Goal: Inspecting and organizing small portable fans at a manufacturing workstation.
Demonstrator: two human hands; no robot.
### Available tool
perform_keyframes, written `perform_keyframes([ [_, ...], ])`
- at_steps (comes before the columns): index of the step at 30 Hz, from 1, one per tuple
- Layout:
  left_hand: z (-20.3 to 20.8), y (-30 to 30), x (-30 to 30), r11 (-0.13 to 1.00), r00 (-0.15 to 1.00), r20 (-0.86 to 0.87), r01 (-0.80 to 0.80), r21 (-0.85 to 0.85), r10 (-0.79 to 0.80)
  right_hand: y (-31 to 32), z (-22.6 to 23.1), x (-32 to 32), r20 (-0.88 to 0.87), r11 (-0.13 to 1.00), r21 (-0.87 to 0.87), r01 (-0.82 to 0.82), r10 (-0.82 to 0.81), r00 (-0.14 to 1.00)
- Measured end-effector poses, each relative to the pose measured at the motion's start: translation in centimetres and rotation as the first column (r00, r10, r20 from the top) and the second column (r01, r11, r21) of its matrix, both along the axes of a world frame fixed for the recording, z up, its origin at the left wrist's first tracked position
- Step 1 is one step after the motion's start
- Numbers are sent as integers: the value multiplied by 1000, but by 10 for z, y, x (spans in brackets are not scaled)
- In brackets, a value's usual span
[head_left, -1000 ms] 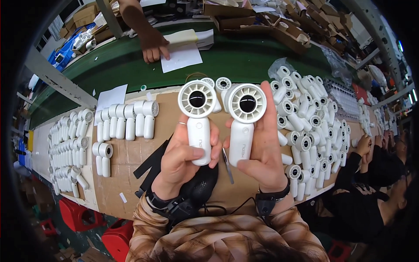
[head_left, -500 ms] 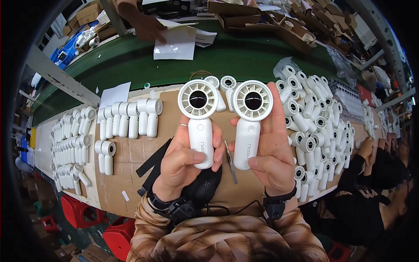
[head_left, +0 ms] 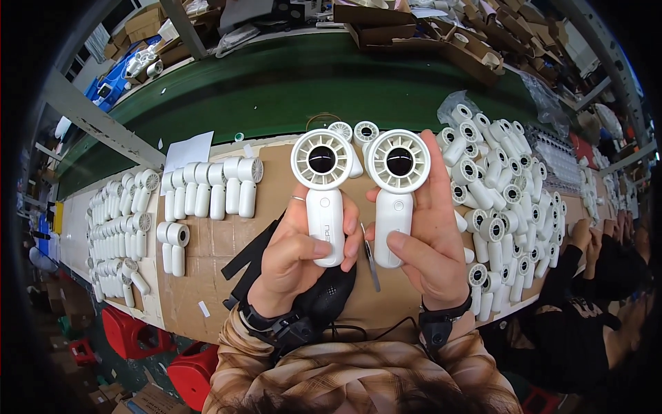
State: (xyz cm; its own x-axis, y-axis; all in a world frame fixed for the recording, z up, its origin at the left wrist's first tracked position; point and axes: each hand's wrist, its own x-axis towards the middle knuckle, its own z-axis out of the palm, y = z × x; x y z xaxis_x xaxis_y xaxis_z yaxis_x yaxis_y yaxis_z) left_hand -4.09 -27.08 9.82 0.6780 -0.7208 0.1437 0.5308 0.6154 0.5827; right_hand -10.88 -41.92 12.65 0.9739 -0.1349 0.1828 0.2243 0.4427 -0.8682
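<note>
Two white handheld fans are held upright side by side above the cardboard-covered table (head_left: 207,276). My left hand (head_left: 293,252) is closed round the handle of the left fan (head_left: 324,219), thumb on the lower handle. My right hand (head_left: 433,252) grips the right fan (head_left: 394,222) the same way, its fingers behind the handle. Both round slotted heads, each with a dark centre, face me. Behind them stand two more white fans (head_left: 365,132), partly hidden. Between my hands lies a pair of metal tweezers (head_left: 373,265), and a black strap (head_left: 252,259) lies beside my left hand.
White fans stand in rows (head_left: 210,190) at left, with further rows (head_left: 121,234) beyond. A dense pile of fans (head_left: 510,207) fills the right side. A green conveyor belt (head_left: 289,79) crosses behind the table. Red stools (head_left: 131,334) stand lower left; other people sit at far right.
Another person's hand and the white papers it held over the belt have gone from view. Both fans remain in my hands, nearly unmoved; the left one has turned slightly.
</note>
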Motion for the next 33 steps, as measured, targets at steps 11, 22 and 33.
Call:
perform_keyframes([
  [11, -1, -1, 2, 1000, 1000, -20, 11, -14, -12, 3, -10, 12, 20, 995, 98, 31, -33, 999],
  [22, -2, 1, 1, 1000, 1000, -3, 26, 7, -26, 5, -3, 11, -33, 986, 149, 71, -67, 997],
  [33, -4, 3, 4, 989, 996, 20, 86, -125, -84, 12, -12, 18, 23, 979, -93, 180, -179, 984],
])
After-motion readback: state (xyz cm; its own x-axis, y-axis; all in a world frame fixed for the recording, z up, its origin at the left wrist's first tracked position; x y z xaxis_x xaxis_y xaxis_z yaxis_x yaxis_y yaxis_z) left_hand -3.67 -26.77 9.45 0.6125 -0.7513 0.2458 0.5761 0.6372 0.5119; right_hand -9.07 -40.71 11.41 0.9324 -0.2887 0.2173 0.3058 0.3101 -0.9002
